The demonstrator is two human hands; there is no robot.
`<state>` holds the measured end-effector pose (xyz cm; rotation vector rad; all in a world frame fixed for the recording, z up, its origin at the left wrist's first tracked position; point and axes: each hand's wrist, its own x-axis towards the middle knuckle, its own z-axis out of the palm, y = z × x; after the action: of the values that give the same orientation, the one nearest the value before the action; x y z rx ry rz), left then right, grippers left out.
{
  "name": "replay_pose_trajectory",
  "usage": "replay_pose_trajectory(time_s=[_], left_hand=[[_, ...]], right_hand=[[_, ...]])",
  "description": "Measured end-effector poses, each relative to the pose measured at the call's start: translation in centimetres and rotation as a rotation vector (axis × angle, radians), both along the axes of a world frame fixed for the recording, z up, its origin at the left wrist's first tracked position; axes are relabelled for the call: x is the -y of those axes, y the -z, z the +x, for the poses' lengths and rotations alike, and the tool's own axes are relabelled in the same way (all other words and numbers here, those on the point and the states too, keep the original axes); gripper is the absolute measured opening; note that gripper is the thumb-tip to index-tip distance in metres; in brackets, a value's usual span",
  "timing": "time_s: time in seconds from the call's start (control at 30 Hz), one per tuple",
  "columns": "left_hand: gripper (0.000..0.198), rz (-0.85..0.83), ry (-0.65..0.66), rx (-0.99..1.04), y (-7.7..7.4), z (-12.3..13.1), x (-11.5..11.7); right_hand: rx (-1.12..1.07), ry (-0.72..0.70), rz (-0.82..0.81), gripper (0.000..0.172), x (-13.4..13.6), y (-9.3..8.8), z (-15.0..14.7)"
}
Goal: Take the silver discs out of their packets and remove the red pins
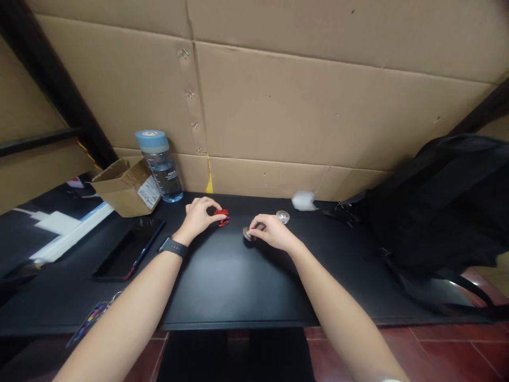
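My left hand (pixel 200 216), with a dark watch on its wrist, is on the black desktop with thumb and index finger closed around a small bundle of red cord (pixel 222 217). One loop of the cord lies on the desk towards me. In my right hand (pixel 272 231), the fingertips pinch a small round metal disc (pixel 248 234), tilted just above or against the desk; which one I cannot tell. A second shiny round metal piece with a domed middle (pixel 282 216) lies just behind my right hand.
Behind the desk (pixel 234 286) stands a cardboard wall. At left are a water bottle (pixel 167 178), an open carton (pixel 123 191), a dark tablet (pixel 129 249), a white power strip (pixel 71 233) and keys (pixel 89 321). A white crumpled wrapper (pixel 304 201) and black backpack (pixel 433 212) are at right.
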<state>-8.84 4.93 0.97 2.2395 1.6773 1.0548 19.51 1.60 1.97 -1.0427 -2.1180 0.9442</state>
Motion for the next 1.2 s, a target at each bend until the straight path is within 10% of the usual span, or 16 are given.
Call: replay_pose_trajectory(time_s=[0.27, 0.6, 0.77, 0.97, 1.2], left_hand=[[0.018, 0.005, 0.331, -0.020, -2.0, 3.4, 2.7], [0.011, 0.050, 0.272, 0.048, -1.7, 6.9, 4.6], [0.008, 0.090, 0.224, -0.061, -2.2, 5.9, 4.2], [0.007, 0.075, 0.034, -0.156, -1.4, 1.4, 1.4], [0.012, -0.002, 0.038, -0.179, -0.3, -0.4, 0.2]], right_hand=[[-0.368, 0.231, -0.171, 0.028, 0.1, 0.3, -1.5], [-0.570, 0.140, -0.389, 0.040, 0.6, 0.4, -2.1], [-0.462, 0.105, -0.262, 0.039, 0.3, 0.3, -1.9], [0.086, 0.451, 0.280, 0.026, -2.2, -0.9, 4.0], [0.305, 0.501, 0.171, 0.023, -4.5, 0.6, 9.6]])
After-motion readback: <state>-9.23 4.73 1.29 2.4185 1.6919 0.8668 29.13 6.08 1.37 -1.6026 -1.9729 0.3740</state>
